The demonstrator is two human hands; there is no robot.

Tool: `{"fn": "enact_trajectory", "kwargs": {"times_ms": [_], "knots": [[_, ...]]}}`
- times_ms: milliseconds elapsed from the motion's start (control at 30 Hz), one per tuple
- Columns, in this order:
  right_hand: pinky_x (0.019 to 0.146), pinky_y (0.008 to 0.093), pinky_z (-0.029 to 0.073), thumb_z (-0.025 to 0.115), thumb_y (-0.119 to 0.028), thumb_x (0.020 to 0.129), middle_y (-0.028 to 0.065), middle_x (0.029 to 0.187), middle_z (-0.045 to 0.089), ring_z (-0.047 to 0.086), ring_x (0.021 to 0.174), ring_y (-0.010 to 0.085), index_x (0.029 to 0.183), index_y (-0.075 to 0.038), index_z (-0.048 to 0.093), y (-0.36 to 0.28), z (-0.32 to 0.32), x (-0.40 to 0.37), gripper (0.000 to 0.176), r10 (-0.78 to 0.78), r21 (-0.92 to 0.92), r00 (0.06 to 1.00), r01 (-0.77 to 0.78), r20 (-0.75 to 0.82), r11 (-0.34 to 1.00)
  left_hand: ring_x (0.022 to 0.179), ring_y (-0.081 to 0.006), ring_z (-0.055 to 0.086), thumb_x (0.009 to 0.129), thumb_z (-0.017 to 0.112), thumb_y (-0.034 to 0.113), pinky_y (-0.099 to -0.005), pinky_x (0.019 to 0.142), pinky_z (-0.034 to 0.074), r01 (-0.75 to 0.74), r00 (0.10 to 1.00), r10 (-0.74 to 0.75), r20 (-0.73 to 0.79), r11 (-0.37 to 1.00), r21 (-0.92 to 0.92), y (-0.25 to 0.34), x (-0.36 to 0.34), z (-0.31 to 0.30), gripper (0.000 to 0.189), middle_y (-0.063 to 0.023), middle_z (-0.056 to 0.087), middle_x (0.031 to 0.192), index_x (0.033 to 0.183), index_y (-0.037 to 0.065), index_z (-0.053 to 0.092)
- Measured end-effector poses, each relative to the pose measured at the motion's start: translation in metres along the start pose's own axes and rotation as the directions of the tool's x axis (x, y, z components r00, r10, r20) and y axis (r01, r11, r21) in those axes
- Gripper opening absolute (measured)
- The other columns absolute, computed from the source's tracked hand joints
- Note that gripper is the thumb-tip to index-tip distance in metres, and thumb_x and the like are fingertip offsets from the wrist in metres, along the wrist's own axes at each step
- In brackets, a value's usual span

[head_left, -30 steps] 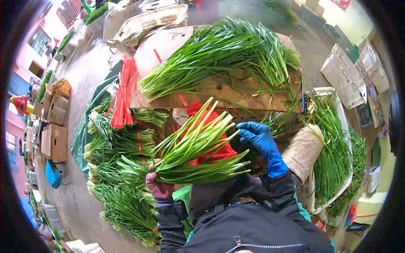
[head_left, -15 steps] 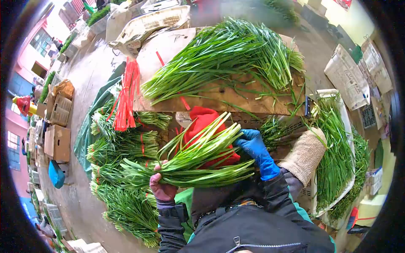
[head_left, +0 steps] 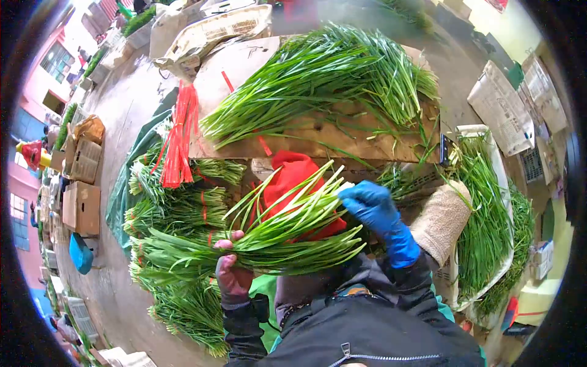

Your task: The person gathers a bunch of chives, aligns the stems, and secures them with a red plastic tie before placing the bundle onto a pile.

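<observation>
Below the near edge of the wooden board, heaped with loose chives, tied bundles crowd the left, leaving little open room. I hold a chive bunch crosswise there, left hand clenched round its stalks, blue-gloved right hand pinching leaf tips.

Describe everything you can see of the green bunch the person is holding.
The bunch is a thick sheaf of long, thin green stalks, fresh-looking, with paler ends fanned out to the right. It lies roughly level, tilted up rightward, in front of a red cloth. The left hand, in a dark glove, grips it from below; the right hand, in a blue glove, touches the fanned ends.
</observation>
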State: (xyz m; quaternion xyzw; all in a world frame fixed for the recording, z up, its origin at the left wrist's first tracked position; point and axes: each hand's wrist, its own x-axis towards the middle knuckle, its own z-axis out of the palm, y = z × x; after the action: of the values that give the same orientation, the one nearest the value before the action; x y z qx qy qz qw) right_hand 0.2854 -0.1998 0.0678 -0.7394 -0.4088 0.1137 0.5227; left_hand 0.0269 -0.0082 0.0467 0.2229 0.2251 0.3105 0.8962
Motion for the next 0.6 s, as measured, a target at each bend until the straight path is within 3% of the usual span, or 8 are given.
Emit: {"fn": "enact_trajectory", "kwargs": {"times_ms": [67, 133, 200, 233, 367, 467, 500, 600], "knots": [[0.065, 0.0315, 0.049, 0.067, -0.008, 0.075, 0.0095, 0.076, 0.063, 0.062, 0.071, 0.0203, 0.085, -0.004, 0.066, 0.009, 0.022, -0.004, 0.010, -0.068, -0.106, 0.996, 0.074, 0.066, 0.992, 0.111, -0.0329, 0.049, 0.071, 0.053, 0.003, -0.0514, 0.093, 0.044, -0.046, 0.998, 0.046, 0.032, 0.999, 0.006, -0.002, -0.005, -0.003, 0.032, -0.0118, 0.050, 0.122, 0.101, 0.015, 0.052], [0.063, 0.0317, 0.049, 0.068, -0.011, 0.074, 0.0103, 0.073, 0.062, 0.061, 0.069, 0.0230, 0.082, -0.005, 0.065, 0.008, 0.031, -0.003, 0.010, -0.076, -0.144, 0.995, 0.085, 0.065, 0.986, 0.113, -0.0313, 0.047, 0.071, 0.054, 0.004, -0.0486, 0.094, 0.043, -0.089, 0.996, 0.089, -0.016, 0.995, 0.034, -0.006, -0.009, -0.003, 0.033, -0.0114, 0.050, 0.121, 0.102, 0.016, 0.052], [0.060, 0.0324, 0.049, 0.069, -0.012, 0.073, 0.0096, 0.072, 0.061, 0.061, 0.067, 0.0232, 0.078, -0.006, 0.063, 0.004, 0.031, -0.002, 0.011, -0.026, -0.312, 0.991, 0.067, 0.134, 0.948, 0.115, -0.0296, 0.045, 0.070, 0.054, 0.004, -0.0454, 0.096, 0.042, -0.100, 0.995, 0.098, 0.018, 0.990, 0.096, -0.007, -0.015, 0.003, 0.036, -0.0114, 0.050, 0.121, 0.104, 0.017, 0.051], [0.057, 0.0334, 0.048, 0.070, -0.013, 0.070, 0.0091, 0.070, 0.059, 0.060, 0.064, 0.0235, 0.076, -0.007, 0.059, 0.006, 0.033, -0.004, 0.014, -0.069, -0.308, 0.995, 0.088, 0.071, 0.947, 0.117, -0.0274, 0.044, 0.070, 0.053, 0.003, -0.0438, 0.099, 0.038, -0.111, 0.993, 0.104, 0.057, 0.983, 0.149, -0.007, -0.015, 0.004, 0.039, -0.0110, 0.049, 0.122, 0.105, 0.018, 0.050], [0.056, 0.0353, 0.047, 0.069, -0.012, 0.067, 0.0100, 0.067, 0.054, 0.058, 0.063, 0.0278, 0.076, -0.007, 0.056, 0.008, 0.041, -0.006, 0.016, -0.097, -0.398, 0.990, 0.129, 0.101, 0.908, 0.121, -0.0231, 0.041, 0.070, 0.052, 0.004, -0.0418, 0.104, 0.032, -0.166, 0.986, 0.158, 0.053, 0.962, 0.215, -0.012, -0.020, 0.009, 0.041, -0.0110, 0.047, 0.125, 0.108, 0.019, 0.049], [0.056, 0.0368, 0.046, 0.067, -0.012, 0.067, 0.0105, 0.067, 0.053, 0.056, 0.062, 0.0290, 0.074, -0.007, 0.055, 0.009, 0.043, -0.006, 0.015, -0.091, -0.394, 0.991, 0.124, 0.103, 0.911, 0.121, -0.0231, 0.042, 0.070, 0.052, 0.004, -0.0413, 0.104, 0.033, -0.211, 0.977, 0.188, 0.106, 0.935, 0.285, -0.013, -0.021, 0.011, 0.041, -0.0110, 0.048, 0.125, 0.109, 0.019, 0.049], [0.056, 0.0378, 0.045, 0.067, -0.012, 0.067, 0.0114, 0.066, 0.051, 0.056, 0.062, 0.0298, 0.073, -0.007, 0.054, 0.011, 0.047, -0.005, 0.015, -0.122, -0.315, 0.992, 0.130, 0.045, 0.940, 0.121, -0.0231, 0.042, 0.070, 0.052, 0.004, -0.0413, 0.104, 0.033, -0.211, 0.976, 0.187, 0.108, 0.935, 0.285, -0.013, -0.021, 0.010, 0.041, -0.0110, 0.048, 0.125, 0.109, 0.019, 0.049], [0.056, 0.0379, 0.045, 0.068, -0.012, 0.067, 0.0117, 0.066, 0.051, 0.055, 0.063, 0.0307, 0.073, -0.008, 0.054, 0.010, 0.047, -0.007, 0.015, -0.172, -0.291, 0.981, 0.190, 0.085, 0.938, 0.121, -0.0240, 0.042, 0.071, 0.052, 0.005, -0.0425, 0.102, 0.035, -0.191, 0.982, 0.180, 0.065, 0.945, 0.265, -0.014, -0.020, 0.004, 0.041, -0.0104, 0.048, 0.125, 0.109, 0.019, 0.049]]}}
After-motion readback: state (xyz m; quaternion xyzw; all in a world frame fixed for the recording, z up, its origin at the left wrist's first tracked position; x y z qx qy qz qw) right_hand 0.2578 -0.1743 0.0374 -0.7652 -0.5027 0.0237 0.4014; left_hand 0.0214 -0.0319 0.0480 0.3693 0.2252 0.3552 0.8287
